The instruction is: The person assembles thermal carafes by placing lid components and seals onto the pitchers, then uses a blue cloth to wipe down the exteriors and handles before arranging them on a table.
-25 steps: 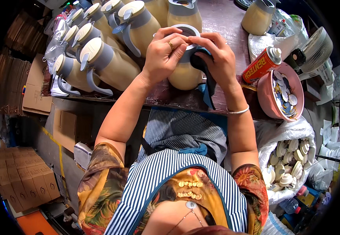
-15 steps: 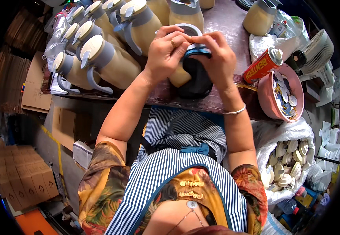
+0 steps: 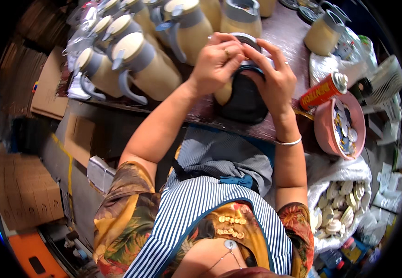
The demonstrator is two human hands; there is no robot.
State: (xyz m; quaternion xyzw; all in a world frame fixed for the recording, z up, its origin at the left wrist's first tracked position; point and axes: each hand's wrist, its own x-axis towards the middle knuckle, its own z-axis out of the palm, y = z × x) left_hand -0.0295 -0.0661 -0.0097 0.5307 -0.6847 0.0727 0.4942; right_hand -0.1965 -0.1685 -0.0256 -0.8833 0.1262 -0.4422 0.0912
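An insulated jug with a beige body (image 3: 222,95) and a grey open rim stands at the table's front edge, lidless, its blue-grey handle toward me. My left hand (image 3: 217,62) is closed at the rim's left side, thumb and fingers pinched together; what they hold is hidden. From the right, my right hand (image 3: 275,78) bends its fingers over the rim, with the thumb by the handle's top. The fingertips of both hands nearly meet there. Below the handle lies a dark rounded shape (image 3: 243,103); whether it is an object or shadow I cannot tell.
Several lidded jugs (image 3: 136,51) crowd the table's left. A lidless jug (image 3: 241,21) stands behind my hands, another jug (image 3: 323,32) at the back right. At right are a red spray can (image 3: 323,91), a pink basin (image 3: 326,132) of small parts, and a white sack (image 3: 319,178) of beige lids.
The whole view has shifted, so the table and jugs sit farther right. Both hands stay at the jug's rim, with the right fingers slightly more spread over it.
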